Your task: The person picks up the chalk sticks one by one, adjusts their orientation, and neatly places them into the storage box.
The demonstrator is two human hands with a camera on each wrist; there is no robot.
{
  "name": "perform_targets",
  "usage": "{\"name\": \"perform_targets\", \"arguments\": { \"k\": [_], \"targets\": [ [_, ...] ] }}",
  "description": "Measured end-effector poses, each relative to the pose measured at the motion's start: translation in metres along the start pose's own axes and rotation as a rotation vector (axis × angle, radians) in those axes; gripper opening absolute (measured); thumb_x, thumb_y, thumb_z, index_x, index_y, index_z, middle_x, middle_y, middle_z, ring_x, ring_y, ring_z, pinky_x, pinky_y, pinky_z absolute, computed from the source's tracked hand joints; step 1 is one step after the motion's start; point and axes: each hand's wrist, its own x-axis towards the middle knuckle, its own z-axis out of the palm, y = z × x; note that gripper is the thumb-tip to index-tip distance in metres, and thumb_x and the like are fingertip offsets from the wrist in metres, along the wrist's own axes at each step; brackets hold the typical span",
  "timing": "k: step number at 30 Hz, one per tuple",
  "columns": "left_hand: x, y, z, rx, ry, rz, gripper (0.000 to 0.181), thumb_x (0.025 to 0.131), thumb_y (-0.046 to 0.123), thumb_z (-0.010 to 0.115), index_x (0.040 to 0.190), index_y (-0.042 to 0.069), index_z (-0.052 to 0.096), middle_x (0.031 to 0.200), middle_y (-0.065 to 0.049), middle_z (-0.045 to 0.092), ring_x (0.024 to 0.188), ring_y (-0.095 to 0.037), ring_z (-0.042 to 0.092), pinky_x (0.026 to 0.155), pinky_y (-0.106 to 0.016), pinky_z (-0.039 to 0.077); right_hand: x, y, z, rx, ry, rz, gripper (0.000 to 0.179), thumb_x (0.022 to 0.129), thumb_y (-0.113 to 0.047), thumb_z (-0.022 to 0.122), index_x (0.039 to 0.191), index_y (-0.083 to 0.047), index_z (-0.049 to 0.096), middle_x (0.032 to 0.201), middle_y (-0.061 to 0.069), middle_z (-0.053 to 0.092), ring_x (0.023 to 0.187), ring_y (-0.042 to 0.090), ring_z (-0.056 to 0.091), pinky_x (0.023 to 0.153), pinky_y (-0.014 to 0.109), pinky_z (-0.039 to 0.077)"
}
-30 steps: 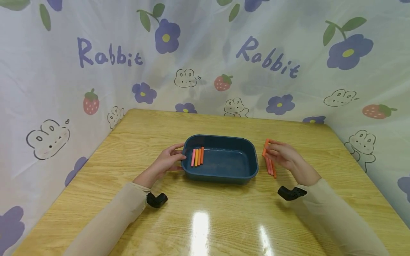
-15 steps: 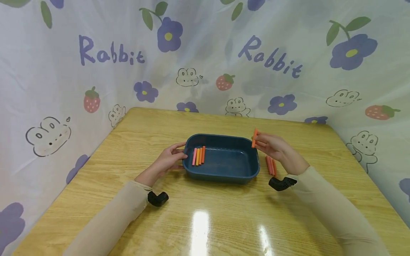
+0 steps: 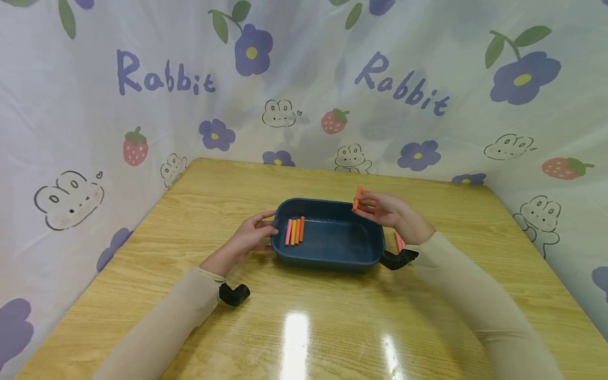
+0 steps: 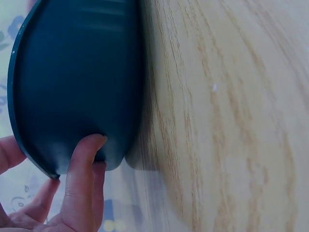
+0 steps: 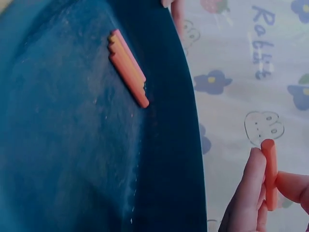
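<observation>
A dark blue rectangular basin (image 3: 328,265) stands on the table. My left hand (image 3: 243,238) holds its left end, thumb at the rim; in the left wrist view, fingers (image 4: 79,179) press the outer wall. Above the basin's far right rim, my right hand (image 3: 391,214) pinches an orange chalk stick (image 3: 358,199) between thumb and fingers. The right wrist view shows this chalk stick (image 5: 271,176) apart from the basin. Several pink, yellow and orange chalk sticks (image 3: 295,231) lie side by side inside, at the left end.
Right of the basin, more pink-red chalk (image 3: 399,241) lies on the wooden table (image 3: 304,301), partly hidden by my right wrist and its black camera mount (image 3: 400,258). A white curtain (image 3: 304,68) printed with flowers and rabbits encloses the table's back and sides.
My right hand has lifted the orange chalk stick from beside the other chalk and carried it left, over the basin's far right rim. The left hand keeps its hold on the basin.
</observation>
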Motion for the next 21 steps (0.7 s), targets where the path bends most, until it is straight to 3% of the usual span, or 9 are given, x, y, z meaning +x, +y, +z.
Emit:
{"name": "perform_targets", "arguments": {
  "k": [4,12,21],
  "targets": [
    [0.0,0.002,0.0,0.0,0.001,0.006,0.058,0.092,0.004,0.051,0.146,0.012,0.031,0.138,-0.023,0.04,0.116,-0.038,0.049,0.077,-0.043,0.054,0.006,-0.001,0.009,-0.013,-0.027,0.02,0.027,0.097,-0.007,0.046,0.124,-0.008,0.04,0.121,0.01,0.042,0.091,0.02,0.054,0.088,0.029,0.049],
    [0.002,-0.001,-0.002,-0.005,-0.021,0.019,0.059,0.093,0.004,0.05,0.147,0.01,0.028,0.138,-0.026,0.037,0.115,-0.039,0.049,0.077,-0.043,0.053,0.02,0.001,0.026,-0.046,-0.074,0.046,0.05,0.097,-0.004,0.046,0.143,-0.004,0.028,0.12,0.012,0.044,0.093,0.022,0.054,0.087,0.03,0.049],
    [0.001,-0.001,-0.002,-0.006,-0.024,0.02,0.058,0.093,0.003,0.049,0.147,0.009,0.027,0.138,-0.027,0.036,0.115,-0.04,0.049,0.078,-0.044,0.053,0.036,0.01,0.04,-0.125,-0.129,0.078,0.044,0.097,0.0,0.045,0.139,-0.001,0.033,0.11,0.012,0.047,0.093,0.021,0.054,0.087,0.029,0.049]
  ]
}}
